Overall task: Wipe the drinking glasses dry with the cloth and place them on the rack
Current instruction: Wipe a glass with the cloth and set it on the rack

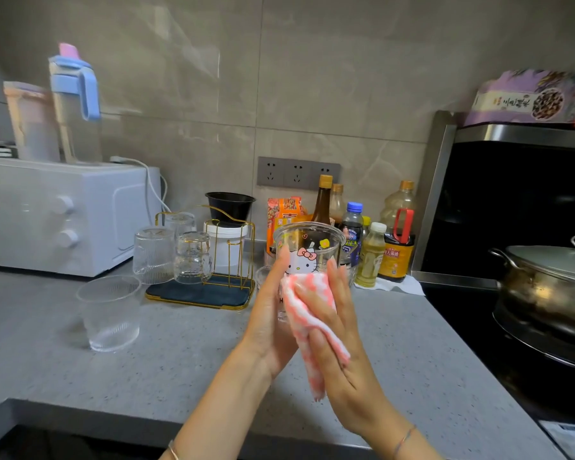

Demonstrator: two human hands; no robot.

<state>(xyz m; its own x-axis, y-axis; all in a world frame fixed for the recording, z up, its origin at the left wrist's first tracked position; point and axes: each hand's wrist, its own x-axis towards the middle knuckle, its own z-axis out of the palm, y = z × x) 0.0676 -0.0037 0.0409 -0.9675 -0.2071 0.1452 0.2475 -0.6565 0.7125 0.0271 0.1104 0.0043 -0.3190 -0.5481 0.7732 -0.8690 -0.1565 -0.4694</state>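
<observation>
Fingers of the left hand (273, 313) reach up the near-left side of the printed glass (307, 247), gripping it upright above the counter (180, 360), forearm rising from the lower edge. The right hand (341, 330) faces it palm to palm, fingers nearly straight and pointing up, pressing the pink-checked cloth (307, 310) against the glass wall; the cloth is caught between its fingers and its tail hangs down between the two wrists. Behind the left hand, mostly hidden by it, stands another glass (262, 275). Further left sits the gold wire rack (213, 290) on its dark tray, with three glasses upside down on it: a ribbed one (153, 254) at the front left, one (193, 257) just beside it, and one (180, 222) behind. A single ribbed tumbler (110, 312) stands upright on the counter, in front of the rack and apart from it. A white microwave (63, 214) with two jugs on top fills the left side. A cluster of bottles (372, 257) stands behind the printed glass; their number is hard to tell. One lidded pot (551, 283) sits on the stove to the right.
</observation>
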